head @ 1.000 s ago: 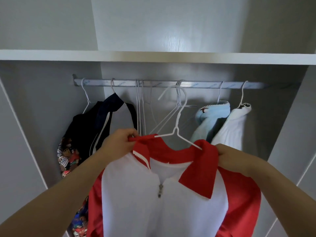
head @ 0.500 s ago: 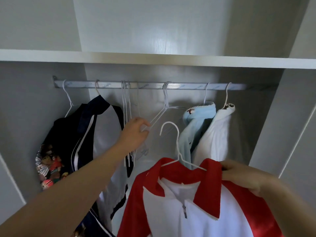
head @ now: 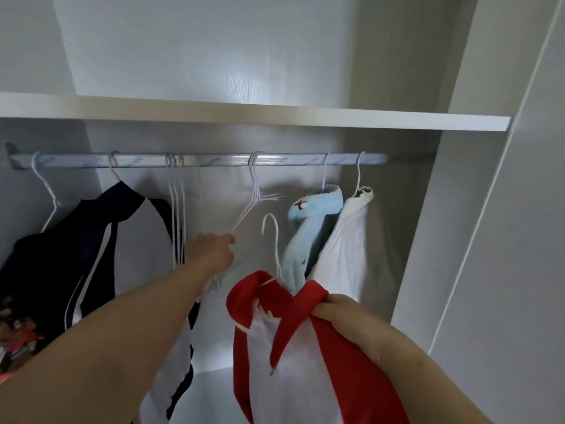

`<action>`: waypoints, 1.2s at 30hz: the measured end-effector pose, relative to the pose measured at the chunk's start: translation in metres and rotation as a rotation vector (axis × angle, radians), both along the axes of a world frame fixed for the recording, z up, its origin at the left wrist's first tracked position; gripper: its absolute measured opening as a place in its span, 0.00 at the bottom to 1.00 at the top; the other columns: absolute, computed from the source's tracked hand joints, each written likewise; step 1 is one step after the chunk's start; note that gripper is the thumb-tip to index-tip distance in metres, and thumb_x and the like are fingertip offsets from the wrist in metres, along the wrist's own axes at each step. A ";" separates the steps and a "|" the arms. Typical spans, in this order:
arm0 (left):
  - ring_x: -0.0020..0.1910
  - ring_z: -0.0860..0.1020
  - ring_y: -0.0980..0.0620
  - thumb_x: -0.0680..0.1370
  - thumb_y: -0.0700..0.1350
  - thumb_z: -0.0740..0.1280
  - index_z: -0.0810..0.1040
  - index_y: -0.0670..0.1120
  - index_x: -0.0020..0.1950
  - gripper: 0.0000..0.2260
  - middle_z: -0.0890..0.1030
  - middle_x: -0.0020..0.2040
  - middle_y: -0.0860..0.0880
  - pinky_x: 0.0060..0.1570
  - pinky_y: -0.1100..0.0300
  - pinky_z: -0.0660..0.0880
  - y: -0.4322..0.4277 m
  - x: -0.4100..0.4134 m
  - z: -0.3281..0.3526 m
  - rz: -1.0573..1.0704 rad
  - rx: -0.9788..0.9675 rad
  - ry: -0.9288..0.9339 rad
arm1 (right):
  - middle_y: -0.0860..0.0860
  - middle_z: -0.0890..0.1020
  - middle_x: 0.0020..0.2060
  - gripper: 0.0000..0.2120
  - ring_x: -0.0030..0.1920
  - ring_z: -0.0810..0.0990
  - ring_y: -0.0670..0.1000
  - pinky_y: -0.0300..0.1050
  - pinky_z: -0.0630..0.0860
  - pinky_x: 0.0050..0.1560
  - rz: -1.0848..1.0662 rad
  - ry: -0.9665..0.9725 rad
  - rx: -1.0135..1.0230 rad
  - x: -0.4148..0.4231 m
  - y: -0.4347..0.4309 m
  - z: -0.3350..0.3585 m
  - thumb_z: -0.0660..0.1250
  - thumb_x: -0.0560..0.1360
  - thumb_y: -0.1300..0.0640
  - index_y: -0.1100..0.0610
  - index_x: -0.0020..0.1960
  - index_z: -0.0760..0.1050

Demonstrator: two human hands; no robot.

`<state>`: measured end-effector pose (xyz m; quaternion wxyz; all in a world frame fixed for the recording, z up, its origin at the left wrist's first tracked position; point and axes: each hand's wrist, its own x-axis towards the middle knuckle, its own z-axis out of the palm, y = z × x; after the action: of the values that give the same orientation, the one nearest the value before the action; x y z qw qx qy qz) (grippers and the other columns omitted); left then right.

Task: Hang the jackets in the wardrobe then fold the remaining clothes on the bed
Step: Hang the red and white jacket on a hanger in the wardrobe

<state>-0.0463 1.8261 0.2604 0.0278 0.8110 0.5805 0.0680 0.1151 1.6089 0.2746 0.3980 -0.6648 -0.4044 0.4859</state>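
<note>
Gripping red-and-white jacket [head: 305, 347] (lower half cut off): right hand [head: 342, 316].

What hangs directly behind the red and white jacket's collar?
Behind the red and white jacket hang a light blue garment and a white one. Their lower parts are hidden by the jacket and right hand.

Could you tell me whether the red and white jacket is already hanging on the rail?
Not yet. The red and white jacket is on its hanger, whose hook sits below the rail, and the right hand holds the collar.
</note>
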 end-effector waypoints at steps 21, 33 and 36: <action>0.53 0.76 0.46 0.76 0.34 0.54 0.78 0.48 0.58 0.18 0.75 0.63 0.45 0.46 0.62 0.72 -0.013 -0.034 0.017 0.009 -0.075 -0.659 | 0.52 0.76 0.36 0.07 0.33 0.75 0.48 0.35 0.72 0.30 -0.356 0.051 0.393 -0.048 0.079 0.045 0.57 0.80 0.60 0.58 0.52 0.73; 0.34 0.73 0.53 0.78 0.34 0.55 0.79 0.46 0.52 0.14 0.76 0.42 0.48 0.33 0.61 0.73 -0.009 -0.024 0.006 0.091 -0.229 -1.051 | 0.66 0.78 0.55 0.13 0.47 0.77 0.59 0.52 0.75 0.53 -0.367 -0.149 0.420 -0.033 0.158 0.074 0.55 0.80 0.62 0.66 0.58 0.74; 0.38 0.74 0.51 0.78 0.36 0.58 0.79 0.45 0.54 0.12 0.77 0.44 0.48 0.40 0.60 0.74 -0.006 -0.019 -0.002 0.057 -0.218 -1.045 | 0.65 0.79 0.50 0.14 0.44 0.78 0.60 0.52 0.76 0.47 -0.341 -0.158 0.337 -0.026 0.174 0.063 0.55 0.79 0.64 0.69 0.60 0.72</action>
<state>-0.0655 1.8199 0.2587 0.3953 0.6454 0.5149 0.4026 0.0896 1.7833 0.3379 0.5467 -0.6836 -0.3914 0.2840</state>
